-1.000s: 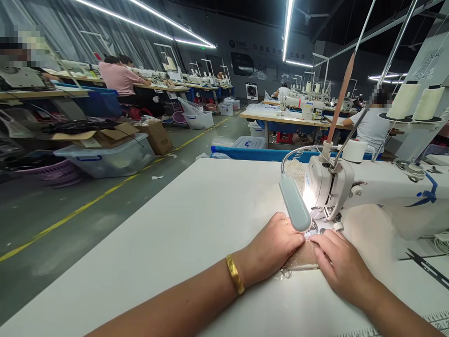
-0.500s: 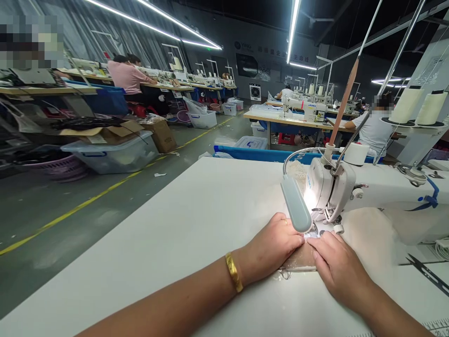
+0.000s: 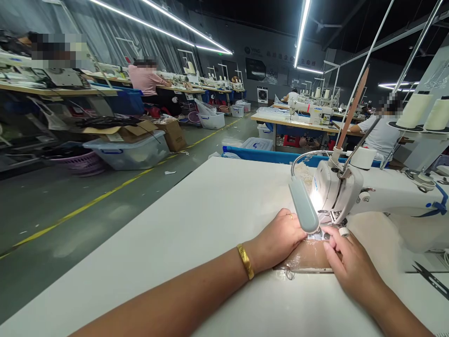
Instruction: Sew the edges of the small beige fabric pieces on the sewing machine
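My hands are slightly apart: the left hand (image 3: 280, 238) rests on the left side of one brown cloth (image 3: 314, 256), the right hand (image 3: 354, 262) at its right side; whether either grips, I cannot tell. The cloth lies on a white table (image 3: 196, 224), at the front of a sewing machine (image 3: 329, 187). One pair of snips (image 3: 433, 281) lies to the right; two thread cones (image 3: 416, 111) stand beyond. Leftward, on grey floor (image 3: 115, 213), one purple basket (image 3: 84, 164) holds dark material, beside a clear bin (image 3: 135, 153) topped by an open carton (image 3: 121, 135) of black material. Farther back, workers sit under strip lights (image 3: 185, 22).
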Motion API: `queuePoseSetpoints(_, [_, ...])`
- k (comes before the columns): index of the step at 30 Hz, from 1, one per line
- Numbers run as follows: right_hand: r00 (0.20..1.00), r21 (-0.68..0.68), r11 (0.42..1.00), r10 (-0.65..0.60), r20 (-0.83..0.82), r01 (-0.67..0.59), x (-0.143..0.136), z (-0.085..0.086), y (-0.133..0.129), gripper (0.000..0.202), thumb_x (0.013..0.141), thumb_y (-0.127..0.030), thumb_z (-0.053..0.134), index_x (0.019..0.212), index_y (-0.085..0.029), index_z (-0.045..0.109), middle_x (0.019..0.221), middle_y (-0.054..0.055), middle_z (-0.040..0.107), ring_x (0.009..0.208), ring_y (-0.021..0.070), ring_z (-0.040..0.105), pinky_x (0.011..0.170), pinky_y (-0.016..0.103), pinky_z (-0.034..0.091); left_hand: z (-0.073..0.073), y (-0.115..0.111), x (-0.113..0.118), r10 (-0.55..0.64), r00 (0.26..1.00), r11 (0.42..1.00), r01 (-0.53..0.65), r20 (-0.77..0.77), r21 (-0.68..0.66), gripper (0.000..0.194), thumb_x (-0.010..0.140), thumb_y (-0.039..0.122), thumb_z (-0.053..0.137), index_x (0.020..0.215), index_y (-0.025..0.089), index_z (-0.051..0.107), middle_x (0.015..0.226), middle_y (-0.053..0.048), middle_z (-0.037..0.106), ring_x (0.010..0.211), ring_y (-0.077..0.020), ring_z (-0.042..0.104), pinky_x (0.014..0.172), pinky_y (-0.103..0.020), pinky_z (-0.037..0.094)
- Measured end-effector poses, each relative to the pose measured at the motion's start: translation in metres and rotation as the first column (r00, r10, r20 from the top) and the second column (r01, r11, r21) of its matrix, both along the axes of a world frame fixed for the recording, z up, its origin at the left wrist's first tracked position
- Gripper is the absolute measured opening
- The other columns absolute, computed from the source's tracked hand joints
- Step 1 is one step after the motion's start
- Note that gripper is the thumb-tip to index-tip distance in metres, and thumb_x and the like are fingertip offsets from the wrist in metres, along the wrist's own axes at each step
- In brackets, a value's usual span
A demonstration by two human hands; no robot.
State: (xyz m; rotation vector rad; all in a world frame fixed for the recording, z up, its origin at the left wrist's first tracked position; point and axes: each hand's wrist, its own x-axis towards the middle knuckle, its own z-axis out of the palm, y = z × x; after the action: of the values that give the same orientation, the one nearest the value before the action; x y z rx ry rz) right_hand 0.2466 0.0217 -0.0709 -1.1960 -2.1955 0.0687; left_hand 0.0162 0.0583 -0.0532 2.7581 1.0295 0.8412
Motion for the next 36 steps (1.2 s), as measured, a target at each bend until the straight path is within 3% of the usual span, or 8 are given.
queuePoseSetpoints(7, [0.999, -0.041, 0.999, -0.028, -0.018, 0.027, 0.001, 0.001, -0.006, 0.031, 0.106, -0.031, 0.042, 0.132, -0.025, 0.057, 0.082, 0.003, 0.065, 0.067, 0.0222, 0.062, 0.060, 0.033, 0.053, 0.000, -0.003, 0.000, 0.046, 0.999, 0.996, -0.048, -0.025, -0.071, 0.035, 0.103, 0.011, 0.042, 0.076, 0.018, 0.062, 0.079, -0.001, 0.066, 0.077, -0.0164, 0.060, 0.077, -0.029, 0.046])
queuePoseSetpoints(11, [0.998, -0.093, 0.995, -0.046, -0.037, 0.043, 0.003, -0.002, -0.008, 0.027, 0.106, -0.032, 0.043, 0.128, -0.027, 0.059, 0.079, 0.001, 0.062, 0.070, 0.0221, 0.063, 0.064, 0.033, 0.054, 0.000, -0.001, -0.003, 0.071, 0.996, 0.996, -0.073, -0.049, -0.059, 0.024, 0.102, 0.018, 0.047, 0.086, 0.020, 0.065, 0.094, -0.004, 0.068, 0.089, -0.0207, 0.061, 0.083, -0.032, 0.048])
queuePoseSetpoints(14, [0.998, -0.091, 0.995, -0.032, -0.061, 0.026, 0.004, -0.006, -0.009, 0.026, 0.106, -0.033, 0.045, 0.125, -0.027, 0.061, 0.078, 0.000, 0.061, 0.070, 0.0218, 0.062, 0.064, 0.033, 0.053, 0.000, 0.002, -0.005, 0.152, 0.985, 0.986, -0.156, -0.079, -0.051, 0.015, 0.100, 0.029, 0.057, 0.090, 0.020, 0.065, 0.098, -0.006, 0.066, 0.094, -0.0242, 0.059, 0.085, -0.035, 0.048])
queuePoseSetpoints(19, [0.994, -0.085, 0.996, -0.035, -0.101, 0.026, 0.005, -0.011, -0.011, 0.027, 0.105, -0.035, 0.046, 0.125, -0.028, 0.063, 0.077, 0.001, 0.061, 0.067, 0.0217, 0.061, 0.058, 0.032, 0.051, 0.000, 0.002, -0.007, 0.289, 0.936, 0.952, -0.303, -0.201, -0.038, 0.020, 0.098, 0.036, 0.063, 0.089, 0.018, 0.066, 0.100, -0.010, 0.065, 0.099, -0.0297, 0.058, 0.087, -0.043, 0.046])
queuePoseSetpoints(26, [0.996, -0.002, 0.996, 0.093, -0.003, -0.093, 0.007, -0.003, -0.014, 0.024, 0.104, -0.025, 0.048, 0.124, -0.026, 0.060, 0.083, 0.004, 0.064, 0.073, 0.0213, 0.062, 0.062, 0.031, 0.055, 0.002, -0.006, -0.011, 0.352, 0.910, 0.932, -0.361, -0.217, -0.004, 0.035, 0.099, 0.050, 0.063, 0.107, 0.017, 0.069, 0.115, -0.014, 0.065, 0.112, -0.0339, 0.055, 0.096, -0.048, 0.043])
queuePoseSetpoints(31, [0.971, 0.118, 0.964, 0.235, 0.040, -0.238, 0.005, 0.012, -0.031, 0.019, 0.101, -0.014, 0.049, 0.114, -0.025, 0.059, 0.086, 0.004, 0.065, 0.076, 0.0207, 0.062, 0.065, 0.031, 0.053, 0.010, -0.008, -0.016, 0.373, 0.893, 0.918, -0.394, -0.251, -0.035, 0.031, 0.098, 0.046, 0.067, 0.105, 0.016, 0.070, 0.115, -0.014, 0.066, 0.112, -0.0345, 0.056, 0.094, -0.049, 0.046])
queuePoseSetpoints(36, [0.975, 0.051, 0.974, 0.217, 0.035, -0.219, 0.024, 0.010, -0.053, 0.024, 0.102, -0.011, 0.048, 0.118, -0.024, 0.059, 0.087, 0.004, 0.064, 0.076, 0.0201, 0.061, 0.065, 0.031, 0.052, 0.013, -0.003, -0.015, 0.362, 0.901, 0.916, -0.392, -0.239, -0.090, 0.023, 0.098, 0.039, 0.064, 0.097, 0.017, 0.070, 0.109, -0.014, 0.068, 0.106, -0.0345, 0.060, 0.090, -0.047, 0.049])
